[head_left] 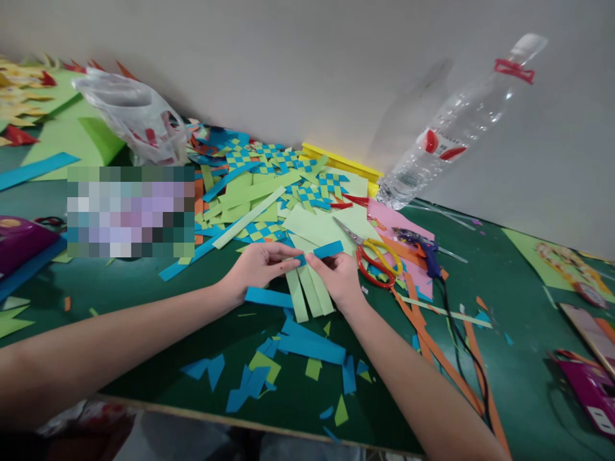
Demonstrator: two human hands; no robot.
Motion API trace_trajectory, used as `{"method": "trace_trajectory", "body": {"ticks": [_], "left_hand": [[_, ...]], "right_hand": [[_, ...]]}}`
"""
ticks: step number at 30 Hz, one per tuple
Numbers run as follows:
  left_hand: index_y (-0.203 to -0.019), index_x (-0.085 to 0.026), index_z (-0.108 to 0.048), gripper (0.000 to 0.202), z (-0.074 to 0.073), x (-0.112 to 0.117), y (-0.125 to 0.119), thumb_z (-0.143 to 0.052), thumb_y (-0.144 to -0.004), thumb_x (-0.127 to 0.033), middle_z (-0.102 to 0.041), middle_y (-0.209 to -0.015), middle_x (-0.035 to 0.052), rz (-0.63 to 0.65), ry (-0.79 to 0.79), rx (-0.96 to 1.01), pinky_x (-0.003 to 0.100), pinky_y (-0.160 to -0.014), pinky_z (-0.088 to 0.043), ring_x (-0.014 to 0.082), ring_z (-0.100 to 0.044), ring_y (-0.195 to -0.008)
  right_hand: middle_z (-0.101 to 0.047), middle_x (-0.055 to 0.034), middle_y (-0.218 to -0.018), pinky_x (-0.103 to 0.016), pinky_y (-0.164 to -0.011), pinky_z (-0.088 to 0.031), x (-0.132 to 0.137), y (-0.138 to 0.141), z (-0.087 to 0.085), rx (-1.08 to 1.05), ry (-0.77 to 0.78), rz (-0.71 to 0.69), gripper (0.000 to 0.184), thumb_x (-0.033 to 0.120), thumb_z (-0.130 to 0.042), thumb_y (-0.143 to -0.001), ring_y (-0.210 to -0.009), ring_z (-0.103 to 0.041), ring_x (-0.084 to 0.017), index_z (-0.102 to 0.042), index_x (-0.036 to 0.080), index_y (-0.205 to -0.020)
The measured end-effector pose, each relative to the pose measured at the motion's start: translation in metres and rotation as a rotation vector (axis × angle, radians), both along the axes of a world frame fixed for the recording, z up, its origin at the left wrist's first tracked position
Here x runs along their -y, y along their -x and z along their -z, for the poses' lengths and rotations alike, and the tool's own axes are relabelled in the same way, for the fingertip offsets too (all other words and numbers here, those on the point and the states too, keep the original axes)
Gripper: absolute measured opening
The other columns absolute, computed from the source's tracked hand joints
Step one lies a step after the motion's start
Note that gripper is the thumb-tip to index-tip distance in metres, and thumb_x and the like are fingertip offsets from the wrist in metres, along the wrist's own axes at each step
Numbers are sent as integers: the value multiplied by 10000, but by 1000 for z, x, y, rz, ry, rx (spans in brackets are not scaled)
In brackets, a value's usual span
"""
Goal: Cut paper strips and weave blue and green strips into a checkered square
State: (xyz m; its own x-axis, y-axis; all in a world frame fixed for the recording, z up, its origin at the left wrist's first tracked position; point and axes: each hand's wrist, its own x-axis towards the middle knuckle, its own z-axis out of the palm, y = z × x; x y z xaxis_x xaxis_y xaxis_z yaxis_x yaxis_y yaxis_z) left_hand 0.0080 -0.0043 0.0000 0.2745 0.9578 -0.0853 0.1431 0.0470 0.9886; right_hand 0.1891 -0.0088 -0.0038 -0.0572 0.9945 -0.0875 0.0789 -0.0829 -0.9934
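Note:
Between my two hands is a blue paper strip (pixel 331 250), lying crosswise over pale green paper strips (pixel 312 294) that hang down side by side. My left hand (pixel 264 266) pinches the left end of this paper piece, thumb and fingers together. On the other side my right hand (pixel 341 278) grips it with the thumb pressed on the blue strip. Below the left hand a second blue strip (pixel 269 297) reaches toward the green strips. Scissors (pixel 372 253) with red and yellow handles lie just right of my right hand, blades pointing up-left.
Blue and green scraps (pixel 312 346) litter the near table. Behind my hands lie woven blue-green pieces (pixel 264 157). A plastic bottle (pixel 437 141) leans on the wall. A glue gun (pixel 427 250) trails its cord at right. A plastic bag (pixel 137 118) stands back left.

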Motion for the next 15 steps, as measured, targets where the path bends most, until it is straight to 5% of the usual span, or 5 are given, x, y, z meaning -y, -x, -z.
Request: {"method": "trace_trajectory", "body": {"ticks": [15], "left_hand": [[-929,-192,-720,291,0,-1,0,-738,-731,-404,-747,-755,24,6,-21,-9,230,-599,-563,165,-701,-687]], "right_hand": [[-670,-24,-608,-294,-588,-504,1,-2,2,11,-49,-45,362,517,-738,-686,-614,-634,-185,-695,158,-701]]}}
